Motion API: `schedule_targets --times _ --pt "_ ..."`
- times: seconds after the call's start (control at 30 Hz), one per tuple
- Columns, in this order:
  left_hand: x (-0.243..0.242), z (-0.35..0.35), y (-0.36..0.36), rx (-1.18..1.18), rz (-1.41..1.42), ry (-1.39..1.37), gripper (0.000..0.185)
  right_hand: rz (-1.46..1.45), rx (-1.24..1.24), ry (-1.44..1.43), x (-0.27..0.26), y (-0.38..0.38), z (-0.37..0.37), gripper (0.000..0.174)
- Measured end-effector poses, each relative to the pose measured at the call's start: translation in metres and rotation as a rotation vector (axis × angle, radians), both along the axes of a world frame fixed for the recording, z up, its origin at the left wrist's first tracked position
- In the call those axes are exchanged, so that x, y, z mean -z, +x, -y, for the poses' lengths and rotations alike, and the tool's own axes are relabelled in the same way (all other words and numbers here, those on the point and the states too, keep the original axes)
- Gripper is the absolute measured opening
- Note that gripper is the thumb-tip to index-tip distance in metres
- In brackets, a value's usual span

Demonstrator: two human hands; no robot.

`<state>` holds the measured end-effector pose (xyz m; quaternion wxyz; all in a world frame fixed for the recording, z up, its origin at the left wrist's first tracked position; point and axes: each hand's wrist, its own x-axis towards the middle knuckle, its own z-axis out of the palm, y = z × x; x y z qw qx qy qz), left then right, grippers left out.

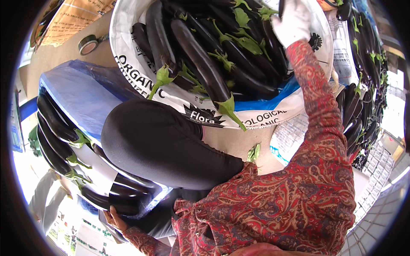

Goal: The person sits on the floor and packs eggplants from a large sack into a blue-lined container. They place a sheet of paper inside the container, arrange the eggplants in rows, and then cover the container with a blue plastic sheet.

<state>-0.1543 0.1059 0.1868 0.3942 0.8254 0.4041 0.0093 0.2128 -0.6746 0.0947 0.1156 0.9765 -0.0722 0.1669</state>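
My right hand (293, 27), in a white glove, is over the right side of a large white sack (320, 60) full of dark purple eggplants (195, 54) with green stems. A narrow dark thing shows beside its thumb; motion blur and the frame edge hide whether it is gripped. At lower left my bare left hand (117, 220) touches the end of an eggplant (125, 204) at the near end of a container lined with blue plastic film (77, 96). More eggplants (57, 128) lie in that container, stems pointing inward. Most of the left hand's grip is hidden.
My bent knee (150, 144) in black trousers stands between sack and container. A tape roll (88, 46) lies on the floor near brown printed paper (73, 22). Many more eggplants (366, 64) are heaped at right. Another person's light-coloured legs (45, 198) show at far left.
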Motion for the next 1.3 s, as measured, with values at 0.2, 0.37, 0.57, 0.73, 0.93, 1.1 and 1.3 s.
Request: schedule_targets --times 0.2,0.37,0.57,0.73,0.93,1.1,1.3 --pt "0.0 0.002 0.001 -0.026 -0.012 0.009 0.056 -0.791 -0.073 0.54 0.068 0.013 -0.094 0.061" --pt "-0.005 0.014 0.009 0.025 -0.042 -0.03 0.059 -0.805 0.0 0.982 0.074 0.004 -0.088 0.078" --pt "-0.006 0.023 0.01 0.177 0.021 -0.009 0.053 -0.456 -0.074 1.149 0.024 -0.011 -0.075 0.07" --pt "0.005 0.021 0.012 0.152 0.096 -0.043 0.06 -0.159 -0.256 2.06 -0.096 0.033 -0.018 0.052" --pt "0.006 0.035 0.018 0.133 0.067 -0.054 0.059 -0.046 -0.219 2.304 -0.09 -0.023 -0.07 0.051" --pt "-0.001 0.062 0.033 0.118 0.026 0.221 0.045 -0.206 -0.173 2.519 -0.144 -0.038 -0.156 0.063" --pt "0.007 0.073 0.032 0.163 0.242 0.475 0.064 -0.8 -0.579 2.526 -0.172 -0.09 -0.323 0.072"
